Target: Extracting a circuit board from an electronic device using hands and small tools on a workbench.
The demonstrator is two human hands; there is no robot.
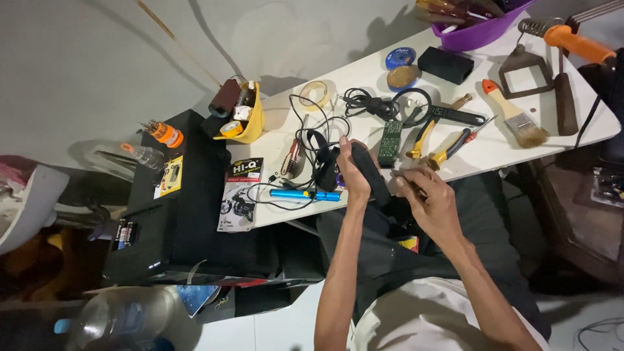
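Note:
My left hand point(351, 173) grips a long black remote-like casing point(372, 173), holding it over the near edge of the white table point(364, 78). My right hand point(427, 198) is closed at the casing's lower end; its fingers pinch something small that I cannot make out. A green circuit board point(390, 142) lies on the table just beyond my hands. Beside the board are yellow-handled pliers point(421, 140) and an orange-and-yellow cutter point(457, 144).
A blue pen-shaped tool point(304, 194), tangled black cables point(364, 102), a tape roll point(316, 95), a paintbrush point(515, 116), a black box point(445, 64) and a purple tub point(478, 31) lie on the table. A yellow cup point(245, 117) and black cabinet point(188, 195) stand left.

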